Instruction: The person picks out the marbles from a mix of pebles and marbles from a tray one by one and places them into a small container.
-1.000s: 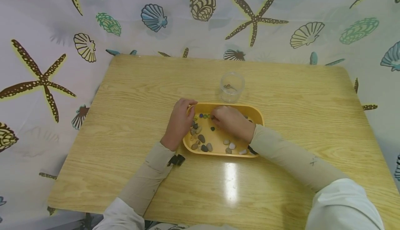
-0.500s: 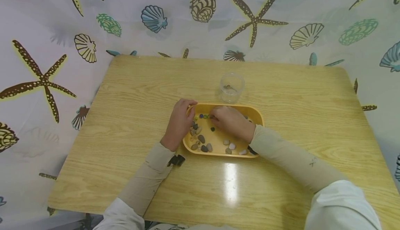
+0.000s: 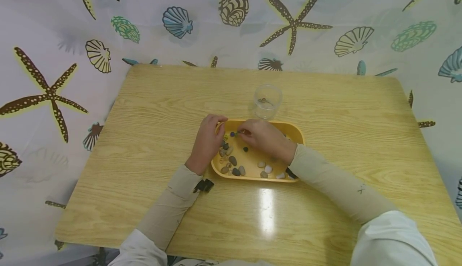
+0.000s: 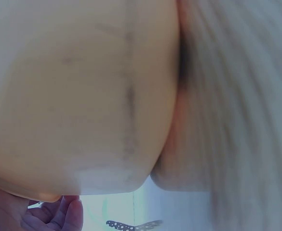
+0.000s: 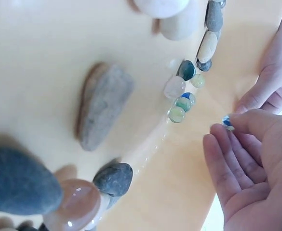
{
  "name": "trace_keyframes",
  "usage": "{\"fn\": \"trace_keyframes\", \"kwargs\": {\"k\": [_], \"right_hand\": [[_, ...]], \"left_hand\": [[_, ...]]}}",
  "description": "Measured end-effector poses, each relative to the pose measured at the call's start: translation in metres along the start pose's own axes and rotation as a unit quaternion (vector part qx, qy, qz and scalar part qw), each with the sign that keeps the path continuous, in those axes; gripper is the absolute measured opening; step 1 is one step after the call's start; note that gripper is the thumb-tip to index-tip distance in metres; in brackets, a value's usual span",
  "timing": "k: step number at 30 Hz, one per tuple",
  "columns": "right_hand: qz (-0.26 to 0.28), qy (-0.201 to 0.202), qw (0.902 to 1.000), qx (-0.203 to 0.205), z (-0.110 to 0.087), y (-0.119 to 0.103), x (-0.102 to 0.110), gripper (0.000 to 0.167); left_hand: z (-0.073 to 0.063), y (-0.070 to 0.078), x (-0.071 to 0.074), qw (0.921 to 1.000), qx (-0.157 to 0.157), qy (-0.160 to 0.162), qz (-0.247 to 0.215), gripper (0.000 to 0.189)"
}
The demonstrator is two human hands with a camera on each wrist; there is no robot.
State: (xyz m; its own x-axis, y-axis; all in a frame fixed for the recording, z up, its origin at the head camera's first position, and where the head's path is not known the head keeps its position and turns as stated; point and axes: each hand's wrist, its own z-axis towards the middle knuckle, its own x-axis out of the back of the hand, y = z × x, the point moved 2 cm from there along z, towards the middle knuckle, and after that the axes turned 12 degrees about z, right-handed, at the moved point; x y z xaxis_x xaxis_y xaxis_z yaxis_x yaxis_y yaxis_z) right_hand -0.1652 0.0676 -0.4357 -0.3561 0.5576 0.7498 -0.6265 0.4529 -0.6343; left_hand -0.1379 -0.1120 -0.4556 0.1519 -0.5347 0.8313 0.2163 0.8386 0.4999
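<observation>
My left hand (image 3: 208, 141) grips the back left corner of the yellow plastic tray (image 3: 301, 135), thumb inside the rim; in the left wrist view its fingers (image 4: 73, 214) curl at the tray's edge. Over the tray's back left, my right hand (image 3: 265, 137) pinches a small clear glass marble (image 5: 227, 121) with blue in it between thumb and index finger; the other fingers are loosely bent. Several green and clear marbles (image 5: 177, 114) lie in a row on the tray floor below, beside a pale pink stone (image 5: 174, 87) and a dark green stone (image 5: 186, 70).
Grey, white and tan pebbles (image 3: 232, 160) line the tray's left side and front. Behind the tray stands a clear round container (image 3: 268, 101) with a few small brownish things in it. The wood-grain table (image 3: 155, 97) meets a shell-print cloth (image 3: 202, 1) at the back and sides.
My right hand has lifted slightly and shifted left, and a marble now shows at its fingertips. The left hand and tray have stayed in place.
</observation>
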Motion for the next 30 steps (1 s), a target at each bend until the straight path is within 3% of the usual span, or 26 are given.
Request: {"fn": "trace_keyframes", "kwargs": {"k": [9,17,30], "right_hand": [[0.056,0.065,0.9963,0.003,0.002,0.002,0.012,0.012],[0.101,0.170,0.9802,0.002,0.003,0.007,0.029,0.013],[0.109,0.245,0.9605,-0.075,-0.005,0.020,0.067,0.017]], "left_hand": [[0.000,-0.001,-0.001,1.0000,0.005,-0.001,-0.003,0.022],[0.000,-0.001,-0.001,0.9998,0.016,-0.006,-0.007,0.022],[0.000,-0.001,-0.002,0.9998,0.017,-0.005,-0.002,0.023]]}}
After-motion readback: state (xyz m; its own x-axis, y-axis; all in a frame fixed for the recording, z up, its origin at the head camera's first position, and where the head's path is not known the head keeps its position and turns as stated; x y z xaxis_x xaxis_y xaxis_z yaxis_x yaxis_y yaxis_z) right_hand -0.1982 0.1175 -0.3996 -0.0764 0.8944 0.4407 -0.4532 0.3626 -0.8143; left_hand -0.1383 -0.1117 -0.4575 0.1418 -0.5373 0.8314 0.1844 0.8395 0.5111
